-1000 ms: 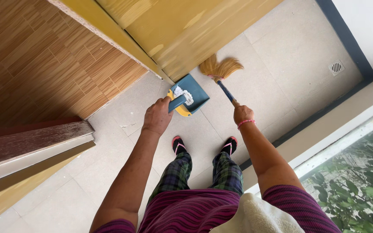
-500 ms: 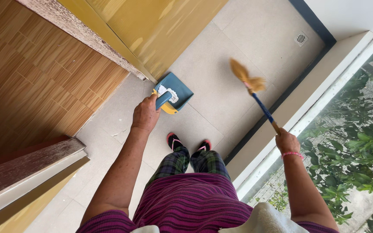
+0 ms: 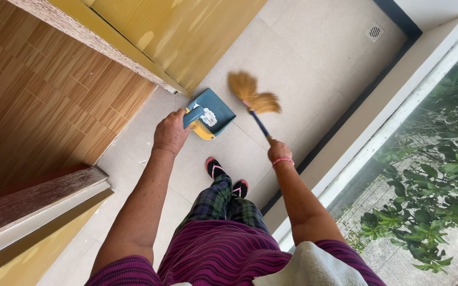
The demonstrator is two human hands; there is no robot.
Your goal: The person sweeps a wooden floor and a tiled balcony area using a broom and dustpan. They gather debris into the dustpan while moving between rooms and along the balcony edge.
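At far left, wood-look flooring (image 3: pixel 43 95) meets a yellow door (image 3: pixel 181 32). Your left hand (image 3: pixel 169 132) has its fingers clenched on the handle of a blue dustpan (image 3: pixel 213 111), tilted over the pale tiled floor (image 3: pixel 303 69). The pan already carries a small white scrap; little other litter shows on the tiles. Your right hand (image 3: pixel 279 152) grips a straw broom (image 3: pixel 253 95), its bristles blurred just beside the pan. A square floor drain (image 3: pixel 375 32) sits at far right. No packages, labels or signs show.
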